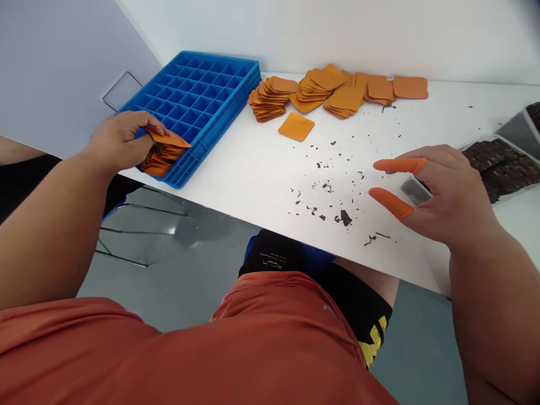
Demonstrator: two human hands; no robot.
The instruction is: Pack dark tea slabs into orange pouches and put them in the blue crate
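Note:
At the near left corner of the blue compartment tray, my left hand is closed on a small orange paper packet. Below it, several more orange packets stand packed together in the tray, with dark material at their ends; my fingers partly hide them. My right hand hovers over the right of the table, thumb and index finger apart, with nothing between them. Orange finger covers are on that thumb and index finger. Beside this hand is a clear container of dark brown shredded material.
Piles of flat orange packets lie along the back of the white table, with a single packet in front. Dark crumbs are scattered mid-table. Another container sits at the right edge. A person's arm shows at far left.

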